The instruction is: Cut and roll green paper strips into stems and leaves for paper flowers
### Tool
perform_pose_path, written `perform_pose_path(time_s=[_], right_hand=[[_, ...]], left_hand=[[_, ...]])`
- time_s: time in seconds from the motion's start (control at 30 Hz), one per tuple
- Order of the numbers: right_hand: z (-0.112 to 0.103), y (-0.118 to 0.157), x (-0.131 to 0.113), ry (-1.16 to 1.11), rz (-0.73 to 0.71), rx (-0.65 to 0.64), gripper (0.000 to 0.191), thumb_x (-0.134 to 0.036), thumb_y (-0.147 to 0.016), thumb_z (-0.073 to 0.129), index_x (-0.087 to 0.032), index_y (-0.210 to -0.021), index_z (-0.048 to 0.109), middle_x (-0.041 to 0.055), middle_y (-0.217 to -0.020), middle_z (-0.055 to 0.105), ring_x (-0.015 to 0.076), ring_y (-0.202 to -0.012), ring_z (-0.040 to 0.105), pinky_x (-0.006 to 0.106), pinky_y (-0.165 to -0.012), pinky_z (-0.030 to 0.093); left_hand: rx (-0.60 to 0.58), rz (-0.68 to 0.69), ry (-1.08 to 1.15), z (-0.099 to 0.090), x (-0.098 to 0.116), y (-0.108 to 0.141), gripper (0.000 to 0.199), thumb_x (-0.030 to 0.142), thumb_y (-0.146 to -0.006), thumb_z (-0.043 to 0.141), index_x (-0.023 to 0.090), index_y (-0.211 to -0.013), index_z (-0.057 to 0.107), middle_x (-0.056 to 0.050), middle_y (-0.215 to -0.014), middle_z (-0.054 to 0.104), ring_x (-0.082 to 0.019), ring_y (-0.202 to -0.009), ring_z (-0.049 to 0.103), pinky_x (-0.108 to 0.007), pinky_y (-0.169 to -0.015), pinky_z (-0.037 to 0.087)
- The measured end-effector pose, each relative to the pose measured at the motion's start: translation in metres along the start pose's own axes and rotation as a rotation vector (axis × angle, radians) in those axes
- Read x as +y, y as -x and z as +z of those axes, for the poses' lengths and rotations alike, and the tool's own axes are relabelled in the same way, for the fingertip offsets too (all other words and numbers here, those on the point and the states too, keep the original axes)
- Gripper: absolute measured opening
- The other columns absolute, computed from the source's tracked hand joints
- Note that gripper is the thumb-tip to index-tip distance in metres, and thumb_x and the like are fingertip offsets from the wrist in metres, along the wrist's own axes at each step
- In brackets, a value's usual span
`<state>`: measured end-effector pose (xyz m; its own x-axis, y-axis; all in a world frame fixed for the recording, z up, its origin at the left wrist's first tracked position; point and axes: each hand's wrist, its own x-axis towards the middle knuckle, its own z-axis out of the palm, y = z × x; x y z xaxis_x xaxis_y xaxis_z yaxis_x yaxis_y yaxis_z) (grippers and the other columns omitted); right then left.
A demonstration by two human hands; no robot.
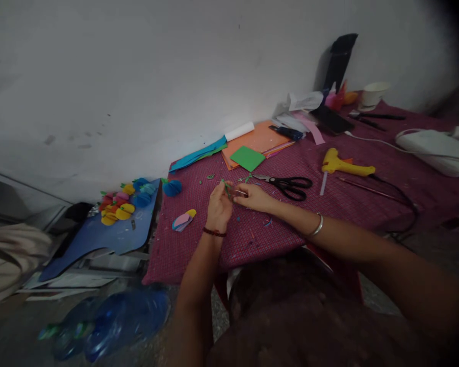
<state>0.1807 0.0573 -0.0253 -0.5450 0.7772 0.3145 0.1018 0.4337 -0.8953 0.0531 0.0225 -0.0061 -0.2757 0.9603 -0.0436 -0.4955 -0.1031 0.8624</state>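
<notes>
My left hand (219, 208) is closed in a pinch on a small green and orange-pink paper piece (228, 187) above the cloth. Close beside it, my right hand (255, 198) has its fingers pressed together around something thin and pale, too small to make out. Scissors (290, 185) with black handles lie just beyond my right hand, next to small green paper scraps (247, 178). Left of my left hand rests a little stack of oval paper cutouts (182, 220) in pink, yellow and blue. A square of green paper (248, 158) lies behind both hands.
The table has a checked maroon cloth (199, 255). Orange sheets (263, 137) and blue strips (199, 154) lie along the wall. To the right is a yellow glue gun (344, 164) with a cord. Paper fruit shapes (118, 206) sit on a blue board at left; large bottles (126, 321) lie below.
</notes>
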Motion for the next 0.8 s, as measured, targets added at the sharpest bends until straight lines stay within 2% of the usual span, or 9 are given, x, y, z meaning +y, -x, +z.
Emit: perform_pose_path(time_s=[0.2,0.37,0.43,0.53,0.63,0.7,0.73,0.8], right_hand=[[0.007,0.002,-0.006,-0.092,0.082,0.035,0.018,-0.034,-0.069,0.061,-0.017,-0.067,0.052,-0.005,-0.059,0.047,0.0102,-0.057,0.04,0.023,-0.054,0.03],[0.004,-0.002,-0.003,-0.146,0.063,0.054,0.011,-0.024,-0.075,0.049,-0.017,-0.074,0.058,-0.0016,-0.068,0.056,0.0126,-0.065,0.048,0.023,-0.061,0.036],[-0.004,-0.004,0.0,-0.016,0.09,0.048,0.013,-0.018,-0.076,0.046,-0.017,-0.078,0.059,0.001,-0.074,0.059,0.0143,-0.069,0.051,0.025,-0.063,0.038],[-0.024,-0.004,0.002,0.371,0.094,0.022,0.016,-0.013,-0.074,0.049,-0.016,-0.084,0.062,0.0062,-0.08,0.063,0.0183,-0.073,0.053,0.029,-0.068,0.038],[-0.037,-0.003,-0.002,0.624,0.0,0.13,0.021,-0.02,-0.076,0.055,-0.016,-0.094,0.065,0.013,-0.097,0.064,0.0251,-0.09,0.055,0.035,-0.079,0.038],[-0.035,-0.002,-0.006,0.566,-0.038,0.191,0.02,-0.024,-0.078,0.056,-0.016,-0.093,0.064,0.013,-0.1,0.063,0.0254,-0.094,0.055,0.036,-0.082,0.039],[-0.03,-0.001,-0.007,0.456,-0.031,0.176,0.017,-0.026,-0.078,0.056,-0.016,-0.09,0.064,0.0112,-0.095,0.063,0.0236,-0.09,0.055,0.035,-0.08,0.04],[-0.016,-0.001,-0.009,0.126,0.039,0.065,0.015,-0.03,-0.078,0.055,-0.017,-0.081,0.059,0.0048,-0.078,0.061,0.0179,-0.075,0.054,0.03,-0.071,0.041]], left_hand=[[0.0,-0.003,0.008,0.002,-0.004,0.002,0.018,0.035,-0.076,0.065,0.018,-0.079,0.06,-0.002,-0.084,0.064,-0.011,-0.079,0.061,-0.027,-0.079,0.048],[-0.004,0.034,0.051,0.003,-0.001,0.003,0.018,0.033,-0.073,0.068,0.018,-0.081,0.061,-0.002,-0.085,0.065,-0.01,-0.08,0.062,-0.025,-0.08,0.048],[-0.008,0.036,0.095,0.002,0.001,0.003,0.019,0.031,-0.072,0.07,0.018,-0.082,0.061,-0.001,-0.088,0.066,-0.01,-0.082,0.063,-0.026,-0.082,0.048],[0.004,0.071,0.061,-0.004,0.002,0.001,0.019,0.034,-0.074,0.07,0.019,-0.083,0.061,-0.001,-0.09,0.067,-0.01,-0.084,0.064,-0.026,-0.083,0.047],[0.055,0.141,-0.021,-0.008,0.0,-0.002,0.019,0.036,-0.075,0.068,0.019,-0.082,0.062,-0.001,-0.091,0.067,-0.009,-0.083,0.063,-0.025,-0.079,0.047],[0.094,0.183,-0.042,-0.009,-0.002,-0.003,0.017,0.035,-0.075,0.068,0.02,-0.081,0.063,0.0,-0.09,0.067,-0.008,-0.08,0.062,-0.024,-0.077,0.046],[0.109,0.196,-0.04,-0.008,-0.004,-0.002,0.016,0.034,-0.075,0.068,0.02,-0.08,0.064,0.0,-0.09,0.067,-0.008,-0.079,0.061,-0.024,-0.076,0.046],[0.129,0.207,-0.027,-0.006,-0.006,-0.001,0.015,0.032,-0.074,0.07,0.02,-0.079,0.065,0.0,-0.088,0.067,-0.007,-0.076,0.06,-0.022,-0.073,0.045]])
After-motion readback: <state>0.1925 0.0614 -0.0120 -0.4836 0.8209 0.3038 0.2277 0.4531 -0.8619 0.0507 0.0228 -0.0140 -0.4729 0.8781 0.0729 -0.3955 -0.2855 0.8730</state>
